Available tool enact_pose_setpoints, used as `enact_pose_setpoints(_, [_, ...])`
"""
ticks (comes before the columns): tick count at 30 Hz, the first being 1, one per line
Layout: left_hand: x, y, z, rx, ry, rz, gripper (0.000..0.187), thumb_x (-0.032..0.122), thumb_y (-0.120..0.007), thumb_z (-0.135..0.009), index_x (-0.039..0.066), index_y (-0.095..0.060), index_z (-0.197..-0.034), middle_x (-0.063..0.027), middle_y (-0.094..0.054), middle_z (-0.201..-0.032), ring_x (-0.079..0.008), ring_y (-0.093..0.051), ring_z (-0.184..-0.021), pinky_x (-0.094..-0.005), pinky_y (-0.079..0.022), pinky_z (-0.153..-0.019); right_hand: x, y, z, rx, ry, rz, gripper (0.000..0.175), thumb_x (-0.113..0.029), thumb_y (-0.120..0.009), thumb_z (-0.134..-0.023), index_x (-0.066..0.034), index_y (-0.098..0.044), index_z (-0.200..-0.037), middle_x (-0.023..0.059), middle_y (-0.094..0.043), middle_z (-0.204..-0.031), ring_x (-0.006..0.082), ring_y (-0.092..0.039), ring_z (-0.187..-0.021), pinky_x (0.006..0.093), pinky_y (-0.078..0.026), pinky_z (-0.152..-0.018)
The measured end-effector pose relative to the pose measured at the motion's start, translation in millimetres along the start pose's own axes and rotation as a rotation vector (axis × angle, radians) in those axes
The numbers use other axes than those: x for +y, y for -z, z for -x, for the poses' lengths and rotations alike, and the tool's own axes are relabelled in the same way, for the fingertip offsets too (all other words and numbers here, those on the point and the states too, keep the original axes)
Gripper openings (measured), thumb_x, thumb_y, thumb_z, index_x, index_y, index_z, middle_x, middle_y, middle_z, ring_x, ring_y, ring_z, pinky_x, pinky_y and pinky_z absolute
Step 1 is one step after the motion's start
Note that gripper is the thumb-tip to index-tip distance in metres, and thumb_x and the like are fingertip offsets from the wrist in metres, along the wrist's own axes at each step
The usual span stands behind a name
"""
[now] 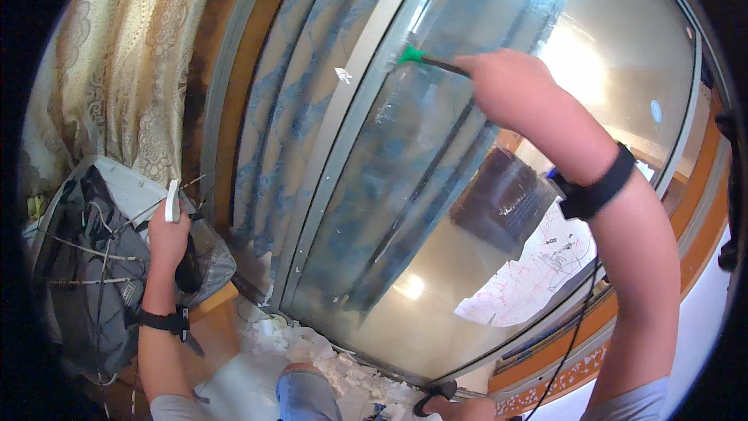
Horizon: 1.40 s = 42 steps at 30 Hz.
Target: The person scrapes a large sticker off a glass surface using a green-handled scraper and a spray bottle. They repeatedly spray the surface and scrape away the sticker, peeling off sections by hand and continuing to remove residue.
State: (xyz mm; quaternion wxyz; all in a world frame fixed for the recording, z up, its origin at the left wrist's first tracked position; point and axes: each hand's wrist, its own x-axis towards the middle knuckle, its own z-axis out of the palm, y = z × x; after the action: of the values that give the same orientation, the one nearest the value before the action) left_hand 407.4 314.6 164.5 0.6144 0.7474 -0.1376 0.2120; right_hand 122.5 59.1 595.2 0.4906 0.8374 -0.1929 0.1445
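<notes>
My right hand point(508, 85) grips the dark handle of a green-headed tool point(412, 55), perhaps a scraper. The green head meets the glass pane point(403, 152) near its left edge, beside the metal frame point(324, 199). Whitish residue marks the glass there. Lower on the pane, a torn sheet of white paper point(537, 275) with red scribbles still clings, next to a dark rectangular patch point(499, 199). At the left, my left hand point(168, 240) is closed around a small white plastic object point(173, 202) whose kind is unclear. That hand is in front of a grey bag point(111, 280).
Paper scraps point(327, 356) litter the floor along the frame's foot, by my knee point(307, 392) and sandalled foot point(435, 397). Patterned curtains point(134, 58) hang at the left, and blue-beige ones point(286, 99) behind the glass. A black cord point(575, 333) runs beneath my right arm.
</notes>
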Motion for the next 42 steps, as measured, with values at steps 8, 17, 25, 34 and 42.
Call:
enact_pose_setpoints(8, [-3, 0, 0, 0.038, -0.056, -0.038, 0.024, 0.012, -0.066, -0.088, 0.000, -0.066, -0.109, -0.0192, -0.070, -0.091, -0.0317, -0.068, -0.083, -0.0391, -0.053, -0.078, 1, 13, 19, -0.057, -0.145, 0.069, 0.052, -0.001, -0.050, -0.088, -0.0196, -0.064, -0.135, 0.0172, -0.073, -0.094, 0.0370, -0.071, -0.088, 0.0465, -0.057, -0.075])
enact_pose_setpoints(17, [-7, 3, -2, 0.006, -0.020, -0.023, 0.027, 0.014, -0.066, -0.089, 0.000, -0.066, -0.112, -0.0196, -0.070, -0.094, -0.0328, -0.068, -0.087, -0.0401, -0.052, -0.081, 11, 0, 19, 0.045, -0.030, 0.029, 0.039, -0.005, -0.056, -0.087, -0.0187, -0.069, -0.122, 0.0154, -0.074, -0.094, 0.0369, -0.072, -0.089, 0.0468, -0.059, -0.075])
enact_pose_setpoints(25, [-12, 0, -3, 0.031, -0.015, 0.026, 0.025, 0.012, -0.067, -0.087, 0.001, -0.066, -0.110, -0.0194, -0.070, -0.092, -0.0328, -0.068, -0.085, -0.0398, -0.052, -0.080, 18, -15, -6, 0.094, -0.034, 0.006, 0.048, -0.007, -0.050, -0.094, -0.0225, -0.063, -0.137, 0.0192, -0.072, -0.091, 0.0378, -0.071, -0.085, 0.0482, -0.057, -0.076])
enact_pose_setpoints(34, [-26, -2, -8, -0.001, -0.036, 0.012, 0.031, 0.014, -0.066, -0.088, 0.001, -0.066, -0.116, -0.0158, -0.069, -0.094, -0.0280, -0.064, -0.083, -0.0384, -0.051, -0.081, 16, -35, 59, 0.006, -0.026, -0.149, 0.054, -0.006, -0.049, -0.093, -0.0237, -0.057, -0.143, 0.0197, -0.071, -0.083, 0.0371, -0.071, -0.078, 0.0486, -0.057, -0.070])
enact_pose_setpoints(42, [-52, 3, -30, -0.142, 0.059, 0.007, 0.036, 0.016, -0.065, -0.093, -0.002, -0.060, -0.124, -0.0152, -0.067, -0.111, -0.0287, -0.062, -0.103, -0.0392, -0.047, -0.095, -1, -148, 131, 0.101, -0.033, -0.488, 0.059, -0.005, -0.050, -0.091, -0.0184, -0.050, -0.149, 0.0170, -0.067, -0.074, 0.0355, -0.070, -0.066, 0.0482, -0.054, -0.054])
